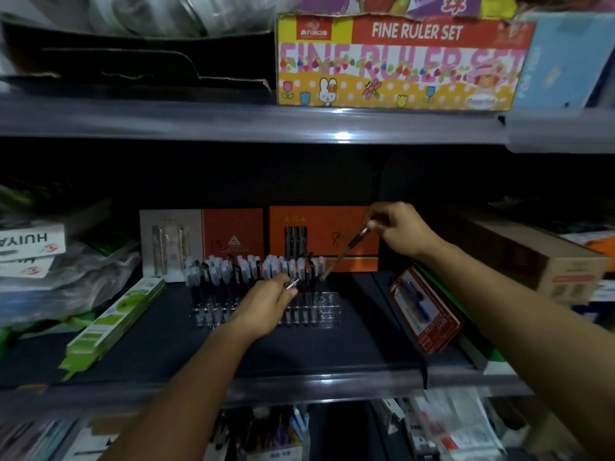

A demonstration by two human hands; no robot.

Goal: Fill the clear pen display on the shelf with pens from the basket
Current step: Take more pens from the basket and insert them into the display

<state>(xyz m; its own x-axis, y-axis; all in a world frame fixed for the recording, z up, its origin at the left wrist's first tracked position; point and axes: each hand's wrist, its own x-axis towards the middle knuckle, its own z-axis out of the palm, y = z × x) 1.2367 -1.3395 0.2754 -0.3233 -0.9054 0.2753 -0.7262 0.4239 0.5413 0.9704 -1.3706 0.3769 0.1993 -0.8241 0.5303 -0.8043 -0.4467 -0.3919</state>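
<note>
A clear pen display (327, 311) stands on the dark middle shelf, holding several upright pens with clear caps (233, 269). Its right end shows open slots. My right hand (397, 229) pinches the top of a dark pen (346, 252) that slants down to the display's right end. My left hand (269, 302) rests in front of the display, fingers closed around a few pens (293, 283) whose silvery tips stick out. No basket is in view.
Two orange boxes (324, 239) stand behind the display. Green packs (116, 317) lie at the left, a red pack (426, 309) leans at the right. A shelf (253, 123) with a ruler set box (396, 61) hangs overhead. Pens fill the shelf below (266, 434).
</note>
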